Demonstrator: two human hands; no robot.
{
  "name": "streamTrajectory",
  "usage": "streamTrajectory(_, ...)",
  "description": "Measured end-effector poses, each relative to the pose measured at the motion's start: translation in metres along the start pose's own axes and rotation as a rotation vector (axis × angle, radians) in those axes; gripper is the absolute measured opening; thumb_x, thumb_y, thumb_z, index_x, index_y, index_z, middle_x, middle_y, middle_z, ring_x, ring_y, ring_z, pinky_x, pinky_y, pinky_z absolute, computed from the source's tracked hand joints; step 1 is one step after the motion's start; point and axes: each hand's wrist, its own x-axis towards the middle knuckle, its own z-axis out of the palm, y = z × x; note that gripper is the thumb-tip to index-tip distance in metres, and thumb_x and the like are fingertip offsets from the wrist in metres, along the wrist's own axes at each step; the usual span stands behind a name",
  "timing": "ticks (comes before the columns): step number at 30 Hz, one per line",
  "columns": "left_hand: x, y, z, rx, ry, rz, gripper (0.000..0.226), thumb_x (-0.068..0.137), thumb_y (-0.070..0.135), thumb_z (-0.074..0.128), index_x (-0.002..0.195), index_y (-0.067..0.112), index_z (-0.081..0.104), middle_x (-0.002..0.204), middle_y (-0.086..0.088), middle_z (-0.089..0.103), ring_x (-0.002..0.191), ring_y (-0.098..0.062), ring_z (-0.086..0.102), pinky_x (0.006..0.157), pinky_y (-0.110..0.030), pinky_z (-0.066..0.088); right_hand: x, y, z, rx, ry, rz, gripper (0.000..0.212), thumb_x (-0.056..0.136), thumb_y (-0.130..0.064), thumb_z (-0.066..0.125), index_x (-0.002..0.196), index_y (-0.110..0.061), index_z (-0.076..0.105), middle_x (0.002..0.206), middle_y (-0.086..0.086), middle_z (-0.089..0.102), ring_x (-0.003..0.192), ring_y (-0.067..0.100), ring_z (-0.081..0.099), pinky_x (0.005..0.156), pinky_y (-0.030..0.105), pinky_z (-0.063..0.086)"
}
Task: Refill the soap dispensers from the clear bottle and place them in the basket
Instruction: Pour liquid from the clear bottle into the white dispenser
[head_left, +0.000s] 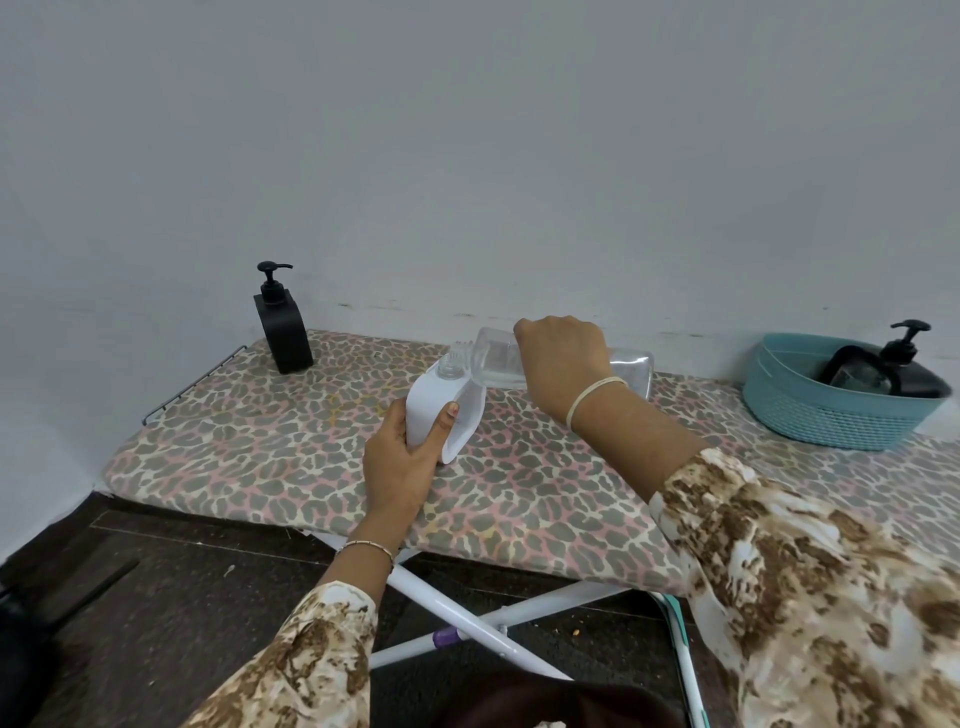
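My left hand (402, 465) grips a white soap dispenser (441, 410) with its pump off, tilted toward the right on the leopard-print board (260, 457). My right hand (563, 364) holds the clear bottle (493, 364) tipped on its side, its neck meeting the white dispenser's open mouth. Clear liquid shows inside the bottle. A black dispenser (283, 325) with its pump stands upright at the board's far left. Another black dispenser (888, 369) lies in the teal basket (831, 421) at the far right.
The board stands against a pale wall on crossed white legs (467, 613). A wire rack edge (192, 382) runs along its left end. Dark floor lies below and to the left.
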Motion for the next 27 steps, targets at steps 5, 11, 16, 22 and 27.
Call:
streamTrajectory(5, 0.0007, -0.0016, -0.0003, -0.004, 0.002, 0.004, 0.023, 0.074, 0.072, 0.064, 0.091, 0.058, 0.056, 0.094, 0.020, 0.068, 0.088, -0.001, 0.066, 0.076, -0.039, 0.059, 0.0002, -0.0005, 0.0009, -0.002, 0.000, 0.008, 0.028, 0.082, 0.003, 0.052, 0.105, -0.011, 0.055, 0.063, -0.002, 0.037, 0.067, 0.020, 0.047, 0.061, 0.029, 0.037)
streamTrajectory(11, -0.0001, -0.0005, -0.0010, -0.008, -0.003, -0.002, 0.020, 0.078, 0.062, 0.067, 0.093, 0.053, 0.056, 0.096, 0.020, 0.068, 0.087, 0.002, 0.066, 0.073, -0.032, 0.059, -0.0001, -0.0003, 0.0016, -0.007, 0.000, 0.009, 0.027, 0.081, 0.004, 0.053, 0.103, -0.012, 0.055, 0.063, -0.002, 0.038, 0.065, 0.019, 0.046, 0.059, 0.029, 0.036)
streamTrajectory(16, -0.0019, 0.0046, -0.0008, -0.036, -0.014, -0.008, 0.020, 0.078, 0.059, 0.067, 0.093, 0.051, 0.057, 0.096, 0.018, 0.068, 0.085, -0.001, 0.067, 0.061, -0.019, 0.055, 0.0001, -0.0002, 0.0002, 0.004, -0.009, 0.004, 0.026, 0.080, 0.005, 0.052, 0.100, -0.012, 0.054, 0.063, -0.002, 0.038, 0.067, 0.020, 0.047, 0.060, 0.029, 0.036)
streamTrajectory(22, 0.0000, -0.0022, -0.0005, -0.031, -0.010, -0.007, 0.022, 0.076, 0.067, 0.066, 0.094, 0.059, 0.056, 0.097, 0.020, 0.069, 0.089, -0.001, 0.066, 0.075, -0.038, 0.060, 0.0006, -0.0008, -0.0005, -0.008, -0.019, 0.007, 0.026, 0.082, 0.004, 0.052, 0.103, -0.012, 0.055, 0.063, -0.002, 0.038, 0.067, 0.020, 0.048, 0.060, 0.029, 0.036)
streamTrajectory(27, 0.0005, -0.0022, -0.0005, -0.035, -0.012, -0.007, 0.026, 0.073, 0.072, 0.064, 0.094, 0.060, 0.056, 0.099, 0.020, 0.068, 0.092, -0.002, 0.066, 0.078, -0.040, 0.059, 0.0009, -0.0011, -0.0017, -0.014, -0.020, 0.007, 0.027, 0.083, 0.003, 0.052, 0.105, -0.012, 0.056, 0.063, -0.002, 0.037, 0.068, 0.019, 0.047, 0.060, 0.029, 0.036)
